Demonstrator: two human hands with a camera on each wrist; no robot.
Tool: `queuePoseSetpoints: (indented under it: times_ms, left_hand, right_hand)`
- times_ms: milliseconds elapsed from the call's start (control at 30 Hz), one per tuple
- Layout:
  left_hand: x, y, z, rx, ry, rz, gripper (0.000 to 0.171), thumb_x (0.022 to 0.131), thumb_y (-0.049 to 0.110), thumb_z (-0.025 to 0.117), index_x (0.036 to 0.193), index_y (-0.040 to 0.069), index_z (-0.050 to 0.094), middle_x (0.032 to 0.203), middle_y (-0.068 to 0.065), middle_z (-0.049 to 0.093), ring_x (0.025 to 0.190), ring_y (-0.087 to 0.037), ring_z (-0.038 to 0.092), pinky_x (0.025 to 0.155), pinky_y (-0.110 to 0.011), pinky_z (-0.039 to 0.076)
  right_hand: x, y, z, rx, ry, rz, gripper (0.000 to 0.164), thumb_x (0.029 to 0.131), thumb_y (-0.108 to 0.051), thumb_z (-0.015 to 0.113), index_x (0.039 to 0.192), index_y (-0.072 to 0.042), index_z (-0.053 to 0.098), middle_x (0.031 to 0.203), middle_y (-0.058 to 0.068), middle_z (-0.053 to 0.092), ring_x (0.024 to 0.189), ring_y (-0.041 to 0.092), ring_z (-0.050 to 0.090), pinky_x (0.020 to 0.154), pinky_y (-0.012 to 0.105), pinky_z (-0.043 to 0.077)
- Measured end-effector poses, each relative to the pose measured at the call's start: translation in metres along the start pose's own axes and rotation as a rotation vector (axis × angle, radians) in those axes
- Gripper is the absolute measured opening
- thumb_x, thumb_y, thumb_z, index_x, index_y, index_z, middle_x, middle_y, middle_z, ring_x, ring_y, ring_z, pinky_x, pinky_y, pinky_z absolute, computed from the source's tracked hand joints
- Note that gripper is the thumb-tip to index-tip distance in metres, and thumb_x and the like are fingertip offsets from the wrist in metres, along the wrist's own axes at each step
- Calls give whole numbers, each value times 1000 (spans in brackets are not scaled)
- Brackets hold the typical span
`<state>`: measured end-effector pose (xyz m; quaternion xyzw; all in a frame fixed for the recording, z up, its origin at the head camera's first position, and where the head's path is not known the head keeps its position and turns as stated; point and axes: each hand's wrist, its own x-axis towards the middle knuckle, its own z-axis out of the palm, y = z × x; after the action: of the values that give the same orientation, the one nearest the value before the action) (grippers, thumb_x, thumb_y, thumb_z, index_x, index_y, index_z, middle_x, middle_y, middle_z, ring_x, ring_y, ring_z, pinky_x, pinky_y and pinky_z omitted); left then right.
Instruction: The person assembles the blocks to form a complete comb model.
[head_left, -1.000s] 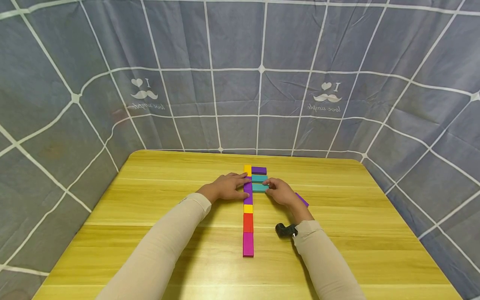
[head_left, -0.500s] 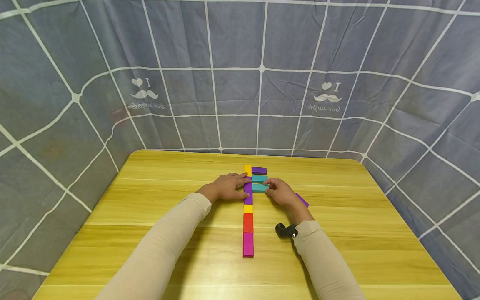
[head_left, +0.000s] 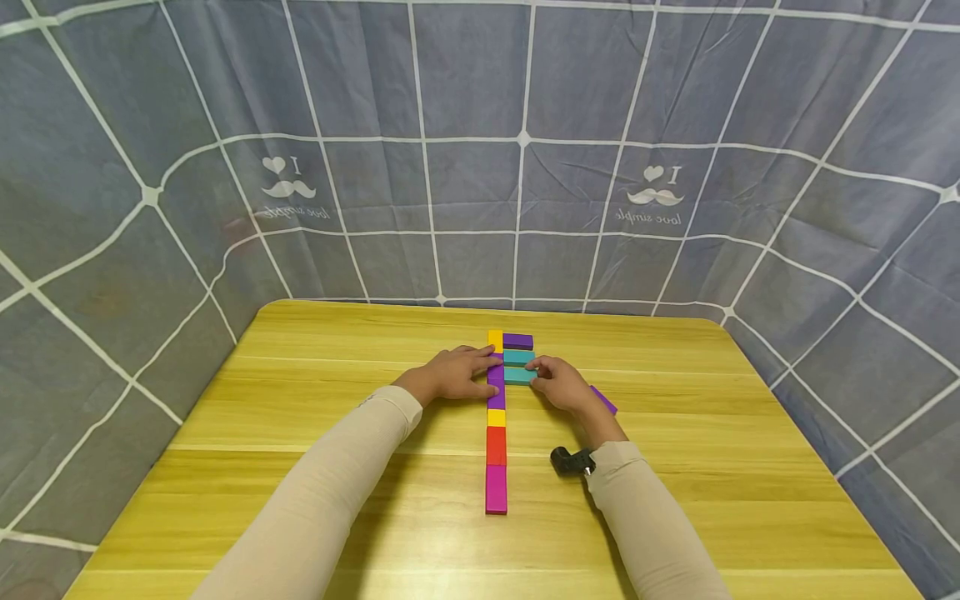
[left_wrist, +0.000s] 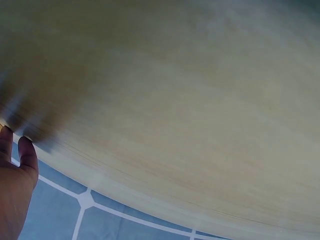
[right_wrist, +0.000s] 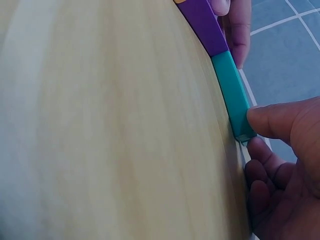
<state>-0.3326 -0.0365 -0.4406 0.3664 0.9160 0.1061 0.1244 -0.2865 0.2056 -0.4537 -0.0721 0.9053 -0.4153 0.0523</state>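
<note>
A straight column of coloured blocks runs away from me in the head view. My left hand [head_left: 453, 373] lies beside it with extended fingers, their tips resting on the purple blocks [head_left: 496, 397]. To the column's right, two teal blocks lie crosswise; the nearer teal block [head_left: 517, 377] meets a purple block end-on. Thumb and index finger of my right hand [head_left: 561, 383] pinch its free end. The right wrist view shows this teal block [right_wrist: 231, 90] against the purple one [right_wrist: 202, 25], other fingers curled below. Only part of my left hand [left_wrist: 15, 185] shows in the left wrist view.
Beyond lie the other teal block [head_left: 519, 357], a dark purple block [head_left: 518, 341] and a yellow block [head_left: 495, 337]. Yellow [head_left: 497, 417], red [head_left: 497, 446] and magenta blocks [head_left: 497, 489] continue the column nearer me. A loose purple block [head_left: 606, 402] sits behind my right wrist.
</note>
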Motion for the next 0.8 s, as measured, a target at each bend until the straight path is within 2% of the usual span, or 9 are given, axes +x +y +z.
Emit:
queuePoseSetpoints:
  times_ms: [200, 367, 533, 667, 800]
  left_hand:
    - [-1, 0, -1, -8, -4, -3, 72, 93, 62, 49, 155, 28, 36, 163, 0, 24, 146, -31, 27, 110, -61, 27]
    - [-1, 0, -1, -5, -6, -6, 72, 94, 62, 49, 156, 28, 36, 163, 0, 23, 146, -31, 27, 110, -61, 27]
    - [-1, 0, -1, -6, -7, -3, 72, 93, 62, 50, 155, 28, 37, 163, 0, 23, 146, -31, 26, 110, -61, 27]
    - [-1, 0, 0, -10, -8, -5, 72, 93, 62, 50, 155, 29, 36, 163, 1, 23, 147, -30, 25, 111, -61, 25]
    - [-1, 0, 1, -2, -7, -8, 72, 93, 63, 49, 155, 30, 36, 164, 1, 22, 147, -30, 26, 112, -60, 26]
  right_hand:
    - [2, 3, 1, 15, 2, 0, 25, 95, -4, 61, 120, -4, 65, 99, 10, 57, 93, 27, 52, 84, 40, 44]
    - [-3, 2, -4, 74, 5, -27, 27, 96, -4, 59, 123, -1, 62, 101, 12, 58, 94, 27, 53, 81, 35, 44]
    - [-13, 2, -16, 102, 11, -37, 29, 99, -9, 58, 127, 1, 60, 114, 16, 59, 102, 29, 56, 78, 34, 48]
    - [-24, 6, -31, 107, 32, -19, 33, 100, -15, 58, 130, 1, 59, 117, 16, 59, 98, 29, 57, 72, 33, 50]
    - [-37, 12, -47, 81, 63, 1, 39, 101, -21, 58, 134, 0, 56, 121, 17, 59, 105, 32, 56, 79, 39, 51]
